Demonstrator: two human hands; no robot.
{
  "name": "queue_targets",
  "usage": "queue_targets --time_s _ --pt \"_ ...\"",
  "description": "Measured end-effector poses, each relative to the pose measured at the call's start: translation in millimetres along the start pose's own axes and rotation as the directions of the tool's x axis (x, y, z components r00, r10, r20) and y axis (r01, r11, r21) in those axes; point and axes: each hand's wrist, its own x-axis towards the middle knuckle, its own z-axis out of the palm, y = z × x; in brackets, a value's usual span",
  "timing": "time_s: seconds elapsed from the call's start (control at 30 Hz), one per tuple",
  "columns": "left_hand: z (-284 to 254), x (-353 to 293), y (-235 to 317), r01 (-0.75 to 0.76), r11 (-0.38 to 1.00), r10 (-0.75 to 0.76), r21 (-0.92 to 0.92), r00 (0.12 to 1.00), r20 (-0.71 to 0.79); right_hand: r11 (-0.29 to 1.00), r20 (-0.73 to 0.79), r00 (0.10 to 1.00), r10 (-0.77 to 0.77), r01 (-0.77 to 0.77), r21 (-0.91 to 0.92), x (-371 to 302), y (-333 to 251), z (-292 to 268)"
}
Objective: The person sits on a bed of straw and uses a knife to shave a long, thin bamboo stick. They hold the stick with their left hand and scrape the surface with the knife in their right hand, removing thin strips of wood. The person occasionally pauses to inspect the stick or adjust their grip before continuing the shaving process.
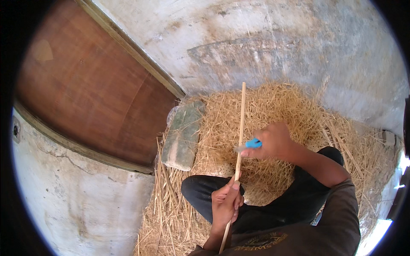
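Note:
My left hand (226, 199) is wrapped round the lower part of a long, thin wooden strip (242, 112), which rises at a slight tilt in front of me. In my right hand (273, 141) is a knife with a blue handle (254, 143). Its blade, smeared by motion, lies against the strip above my left hand. The strip's lower end runs down past my left forearm. My crossed legs (273, 213) in dark trousers are beneath both hands.
A heap of straw-like shavings (282, 100) covers the floor ahead and around me. Left of it lies a greenish stone block (183, 135) beside a brown wooden door (89, 81). More strips (344, 143) lie at the right. A stained wall (273, 47) stands behind.

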Motion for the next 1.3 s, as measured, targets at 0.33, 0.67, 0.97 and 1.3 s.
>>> queue_targets --time_s 0.33,0.67,0.97,1.3 --pt "0.3 -9.5 3.7 0.025 0.992 -0.022 0.121 0.999 -0.027 0.995 0.095 0.992 0.087 -0.082 -0.054 5.5 7.1 -8.0" --pt "-3.2 -7.5 2.1 -0.157 0.877 0.187 0.454 0.982 -0.021 0.997 0.017 0.998 -0.068 0.067 0.025 -1.3 -9.0 1.4" --pt "0.4 -13.0 7.4 -0.124 0.9 0.147 0.417 0.989 -0.023 1.0 0.013 1.0 -0.002 0.002 -0.031 9.3 9.9 7.9" --pt "-2.4 -24.1 -0.8 -0.104 0.898 0.098 0.427 0.995 0.036 0.97 -0.082 0.99 0.115 -0.129 -0.204 40.7 71.5 -9.0"
